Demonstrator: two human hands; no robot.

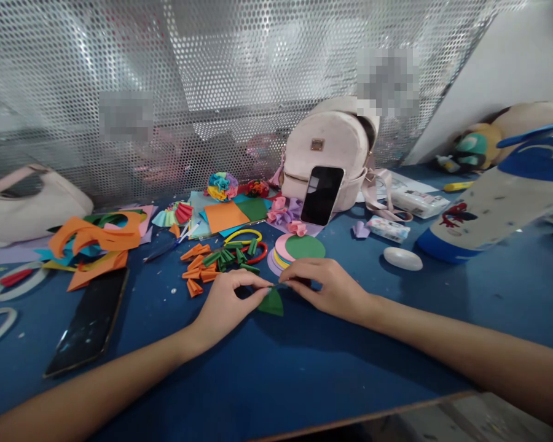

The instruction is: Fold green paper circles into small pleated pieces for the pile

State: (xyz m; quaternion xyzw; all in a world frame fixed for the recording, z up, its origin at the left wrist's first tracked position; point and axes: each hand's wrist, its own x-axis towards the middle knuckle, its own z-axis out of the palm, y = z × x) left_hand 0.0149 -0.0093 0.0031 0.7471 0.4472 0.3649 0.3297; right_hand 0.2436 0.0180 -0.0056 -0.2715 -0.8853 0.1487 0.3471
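Observation:
My left hand (225, 304) pinches a green paper piece (273, 303), folded to a wedge, between thumb and fingertips. Close beside it, my right hand (327, 287) has its thumb and fingers pressed together near the wedge's upper tip; what they hold is too small to make out. Just beyond the right hand lies a stack of round paper discs with a green disc (305, 247) on top. Small folded orange paper pieces (194, 287) and green paper pieces (225, 256) are heaped beyond my left hand.
A dark phone (90, 322) lies at left, near tape rolls (16, 280) and orange paper scraps (94, 236). Another phone (321, 195) leans on a pale backpack (325, 144). At right stand a large water bottle (493, 196) and tissue packs (389, 229). A perforated metal screen (239, 80) rises behind.

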